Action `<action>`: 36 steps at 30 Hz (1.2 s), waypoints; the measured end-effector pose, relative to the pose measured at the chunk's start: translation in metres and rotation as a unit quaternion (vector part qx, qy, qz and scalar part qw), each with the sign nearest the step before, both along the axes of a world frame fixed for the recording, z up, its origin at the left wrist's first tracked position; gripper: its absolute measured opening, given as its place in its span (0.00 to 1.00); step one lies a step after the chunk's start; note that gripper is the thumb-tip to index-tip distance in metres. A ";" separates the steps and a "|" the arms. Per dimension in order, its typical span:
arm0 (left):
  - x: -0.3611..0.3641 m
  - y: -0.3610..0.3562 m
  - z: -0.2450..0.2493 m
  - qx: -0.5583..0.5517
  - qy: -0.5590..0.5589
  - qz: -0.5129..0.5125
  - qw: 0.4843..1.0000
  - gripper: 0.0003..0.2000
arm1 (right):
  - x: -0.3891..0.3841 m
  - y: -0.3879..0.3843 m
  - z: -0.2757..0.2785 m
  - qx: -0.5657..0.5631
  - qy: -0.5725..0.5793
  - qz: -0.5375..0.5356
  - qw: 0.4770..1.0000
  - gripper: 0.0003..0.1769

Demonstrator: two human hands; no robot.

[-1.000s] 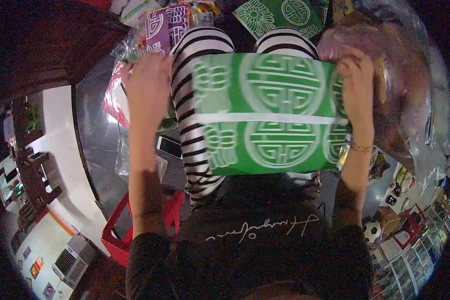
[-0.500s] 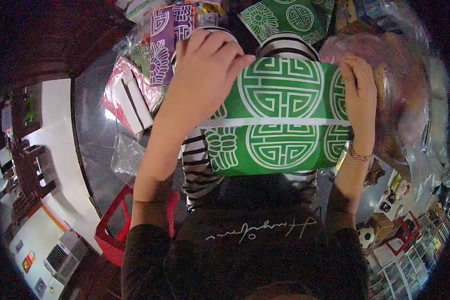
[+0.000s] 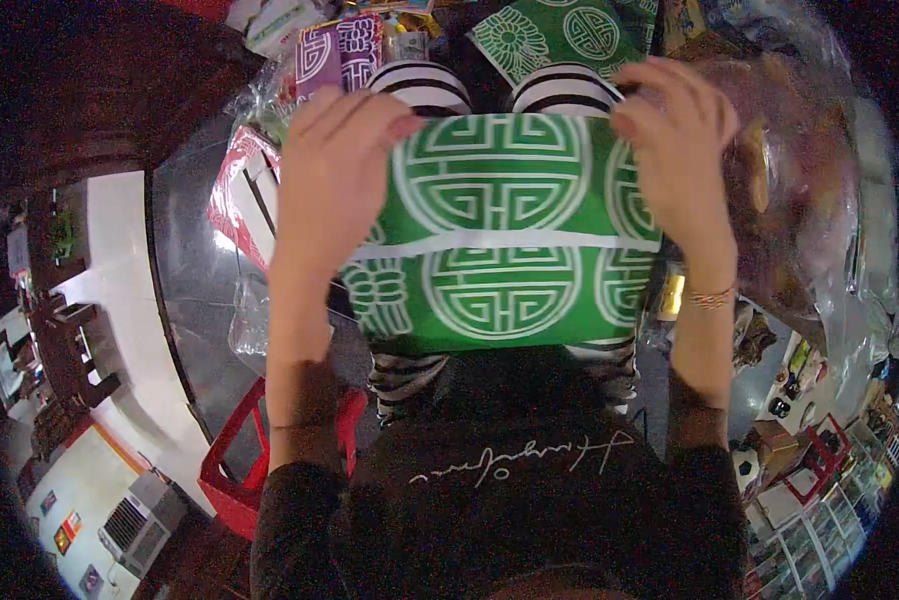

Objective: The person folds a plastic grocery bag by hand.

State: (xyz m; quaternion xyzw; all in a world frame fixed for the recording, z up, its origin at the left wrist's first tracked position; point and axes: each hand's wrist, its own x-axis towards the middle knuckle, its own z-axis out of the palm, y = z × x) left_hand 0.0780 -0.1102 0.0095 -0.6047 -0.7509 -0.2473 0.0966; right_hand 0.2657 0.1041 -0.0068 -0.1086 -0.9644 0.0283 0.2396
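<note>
A folded green cloth [image 3: 500, 235] with white round emblems and a white stripe lies across my lap, over striped trousers [image 3: 410, 370]. My left hand [image 3: 335, 170] rests flat on the cloth's left part, fingers stretched toward its top edge. My right hand [image 3: 675, 140] lies on the cloth's upper right corner, fingers curled over the top edge. A bracelet [image 3: 712, 297] circles my right wrist.
A purple patterned cloth [image 3: 335, 50] and another green patterned cloth [image 3: 550, 30] lie ahead of my knees. A red-and-white package [image 3: 245, 195] sits at left on the shiny floor. A red stool [image 3: 240, 470] is under me. Clear plastic bags [image 3: 810, 200] pile at right.
My left hand slid from the cloth's far left onto its face, then back leftward. My right hand moved from the right edge to the top right corner. The cloth shifted left.
</note>
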 end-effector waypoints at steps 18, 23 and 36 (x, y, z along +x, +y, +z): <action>-0.050 0.002 -0.015 -0.022 -0.120 0.005 0.993 0.09 | 0.030 0.022 -0.027 -0.369 0.112 -0.134 0.913 0.17; -0.049 -0.007 -0.014 -0.032 -0.256 0.009 0.966 0.06 | 0.009 -0.009 -0.049 -0.369 0.041 0.053 0.927 0.23; -0.069 -0.068 -0.049 0.023 -0.228 0.181 0.956 0.11 | 0.022 -0.001 -0.050 -0.241 0.015 0.033 0.970 0.26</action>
